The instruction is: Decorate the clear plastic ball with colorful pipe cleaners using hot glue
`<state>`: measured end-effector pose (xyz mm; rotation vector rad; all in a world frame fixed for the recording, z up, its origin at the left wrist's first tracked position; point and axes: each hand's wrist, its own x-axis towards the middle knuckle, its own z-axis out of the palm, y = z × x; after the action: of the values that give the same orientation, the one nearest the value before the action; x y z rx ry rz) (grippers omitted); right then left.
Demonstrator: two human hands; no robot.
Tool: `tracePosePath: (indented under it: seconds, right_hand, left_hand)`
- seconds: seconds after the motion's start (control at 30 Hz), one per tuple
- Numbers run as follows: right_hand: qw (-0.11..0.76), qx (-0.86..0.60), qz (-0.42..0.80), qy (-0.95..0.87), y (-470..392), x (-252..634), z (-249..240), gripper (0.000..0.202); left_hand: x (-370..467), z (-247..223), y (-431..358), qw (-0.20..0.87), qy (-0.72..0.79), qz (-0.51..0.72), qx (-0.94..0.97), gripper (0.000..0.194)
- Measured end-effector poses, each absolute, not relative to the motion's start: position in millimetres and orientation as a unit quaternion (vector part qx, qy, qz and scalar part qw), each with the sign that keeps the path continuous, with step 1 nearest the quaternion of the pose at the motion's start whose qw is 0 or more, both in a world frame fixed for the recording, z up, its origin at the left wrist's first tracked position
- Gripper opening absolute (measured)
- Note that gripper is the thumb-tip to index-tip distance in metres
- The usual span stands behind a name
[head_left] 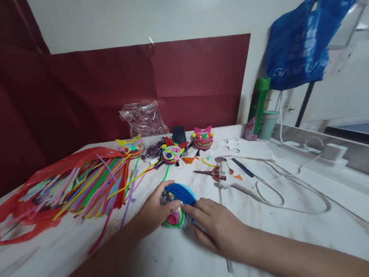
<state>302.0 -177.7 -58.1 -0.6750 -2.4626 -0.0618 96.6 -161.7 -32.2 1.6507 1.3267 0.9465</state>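
Observation:
A round pipe-cleaner ornament (183,191) is in front of me, with blue rows on top, a clear-looking side and a pink, white and green coiled patch on its near face. My left hand (154,211) grips its left side, thumb across the front. On the right, my right hand (216,226) has its index fingertip pressed against the coiled patch and its other fingers curled at the ornament's edge. Just beyond lie scissors (205,172) with orange handles and a white glue gun (230,181) with its cord.
Loose pipe cleaners (91,185) lie on a red plastic bag (4,221) at left. Colourful animal-face ornaments, including a pink one (203,138), stand behind, near a dark phone (179,135). A green spray can (258,108), a cup (268,124) and a charger (333,153) are at right.

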Motion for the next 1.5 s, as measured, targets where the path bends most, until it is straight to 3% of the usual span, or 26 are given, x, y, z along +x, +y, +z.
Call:
tracePosePath:
  seconds: [0.4,0.9,1.1,1.23,1.5]
  right_hand:
    - [0.315,-0.243,0.014,-0.917,-178,301,-65,0.041]
    - [0.281,-0.269,0.021,-0.921,-177,302,-64,0.048]
    - [0.284,-0.28,0.017,-0.917,-174,306,-66,0.05]
    - [0.267,-0.277,0.018,-0.923,-177,305,-65,0.052]
    - [0.261,-0.26,-0.011,-0.93,-176,305,-70,0.054]
  left_hand:
    - [97,-28,-163,0.416,0.524,0.353,0.655,0.06]
    - [92,-31,-162,0.435,0.493,0.359,0.662,0.064]
    - [76,-39,-154,0.543,0.418,0.317,0.656,0.087]
    - [69,-42,-150,0.514,0.429,0.288,0.685,0.096]
    - [80,-33,-156,0.427,0.472,0.303,0.709,0.07]
